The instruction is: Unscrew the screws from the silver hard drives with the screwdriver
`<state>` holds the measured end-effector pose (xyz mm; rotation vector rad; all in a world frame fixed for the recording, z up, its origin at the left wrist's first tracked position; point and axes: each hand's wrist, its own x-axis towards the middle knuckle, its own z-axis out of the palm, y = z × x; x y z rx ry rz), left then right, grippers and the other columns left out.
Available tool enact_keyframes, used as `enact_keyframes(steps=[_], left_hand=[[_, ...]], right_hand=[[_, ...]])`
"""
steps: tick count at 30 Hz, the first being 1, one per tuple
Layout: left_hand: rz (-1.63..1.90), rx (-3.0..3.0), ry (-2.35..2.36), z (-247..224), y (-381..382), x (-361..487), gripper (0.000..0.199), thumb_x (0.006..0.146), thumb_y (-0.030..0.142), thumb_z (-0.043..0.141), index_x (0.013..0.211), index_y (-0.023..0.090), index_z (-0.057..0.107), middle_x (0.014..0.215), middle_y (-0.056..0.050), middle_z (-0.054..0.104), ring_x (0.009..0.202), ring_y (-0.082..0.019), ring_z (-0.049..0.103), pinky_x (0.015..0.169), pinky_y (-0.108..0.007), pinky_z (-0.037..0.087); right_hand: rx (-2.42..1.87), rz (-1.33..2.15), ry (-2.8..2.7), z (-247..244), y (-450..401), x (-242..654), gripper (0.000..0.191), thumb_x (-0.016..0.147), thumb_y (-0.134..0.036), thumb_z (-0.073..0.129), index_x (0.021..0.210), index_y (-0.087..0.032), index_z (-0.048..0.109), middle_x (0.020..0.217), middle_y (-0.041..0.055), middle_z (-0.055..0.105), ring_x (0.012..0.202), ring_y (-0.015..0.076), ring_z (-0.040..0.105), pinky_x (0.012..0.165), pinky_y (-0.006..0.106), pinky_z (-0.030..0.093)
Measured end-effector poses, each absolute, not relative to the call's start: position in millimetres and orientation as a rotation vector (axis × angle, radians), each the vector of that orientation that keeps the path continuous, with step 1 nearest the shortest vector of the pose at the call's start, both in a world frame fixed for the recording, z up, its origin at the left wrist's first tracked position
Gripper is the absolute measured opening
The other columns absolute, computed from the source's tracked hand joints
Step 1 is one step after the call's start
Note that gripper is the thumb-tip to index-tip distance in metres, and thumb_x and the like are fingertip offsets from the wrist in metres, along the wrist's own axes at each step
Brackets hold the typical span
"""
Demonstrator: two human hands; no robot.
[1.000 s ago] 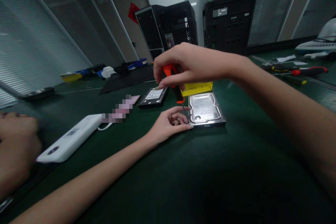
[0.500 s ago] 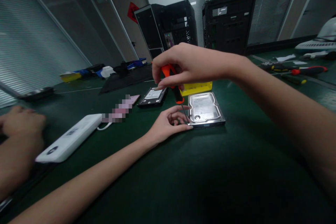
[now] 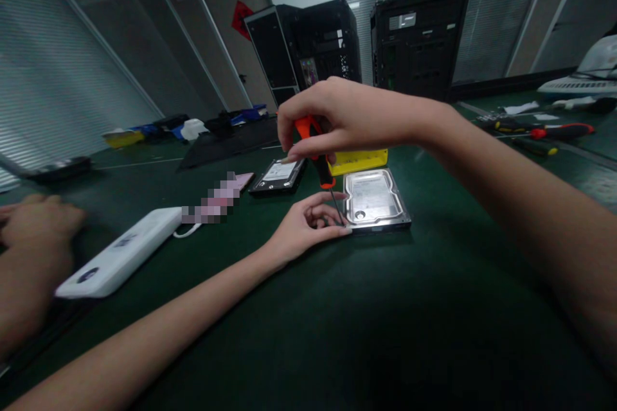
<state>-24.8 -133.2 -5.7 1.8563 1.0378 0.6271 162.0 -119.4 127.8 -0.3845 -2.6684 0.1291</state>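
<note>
A silver hard drive (image 3: 373, 196) lies flat on the dark green table (image 3: 308, 327). My left hand (image 3: 308, 221) grips its left edge, thumb at the near corner and fingers curled along the side. From above, my right hand (image 3: 321, 119) holds an orange and black screwdriver (image 3: 326, 174) by the handle. The shaft slants down to the near left corner of the drive, and its tip is at that corner, close to my left thumb. Just behind my right hand's fingertips lies a second hard drive (image 3: 278, 176) with a white label.
Behind the drive is a yellow tray (image 3: 359, 161). A white power bank (image 3: 123, 250) with a cable lies to the left, near another person's hand (image 3: 43, 221). Black computer cases (image 3: 419, 45) stand at the back. Pliers (image 3: 562, 131) and other tools lie at the right.
The whole view has shifted slightly. Both my hands, the screwdriver and the silver hard drive keep nearly the same arrangement.
</note>
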Motion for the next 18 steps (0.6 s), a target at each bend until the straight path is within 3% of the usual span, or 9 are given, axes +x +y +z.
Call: enact_keyframes(steps=[8,12,18], left_hand=[[0.631,1.832,1.039,-2,-135,-24,0.066,0.069,0.026,0.07,0.127,0.016,0.04,0.087,-0.005,0.064,0.073,-0.014,0.058,0.066,-0.027,0.043],[0.636,1.811,1.027,-3,-135,-24,0.068,0.068,0.027,0.07,0.127,0.015,0.039,0.085,-0.005,0.065,0.073,-0.015,0.059,0.066,-0.027,0.043],[0.641,1.809,1.015,-5,-133,-25,0.074,0.066,0.025,0.072,0.13,0.016,0.036,0.089,-0.006,0.064,0.073,-0.014,0.057,0.066,-0.027,0.043]], right_hand=[[-0.483,0.229,-2.754,133,-122,168,0.031,0.084,-0.036,0.049,0.107,-0.016,0.054,0.111,0.005,0.055,0.085,0.0104,0.053,0.065,0.019,0.041],[-0.47,0.239,-2.793,135,-121,173,0.032,0.086,-0.028,0.047,0.116,-0.017,0.05,0.117,0.0059,0.052,0.085,0.0093,0.053,0.064,0.018,0.04],[-0.493,0.207,-2.775,134,-123,173,0.036,0.084,-0.03,0.05,0.118,-0.017,0.049,0.119,0.006,0.051,0.084,0.0098,0.053,0.063,0.019,0.04]])
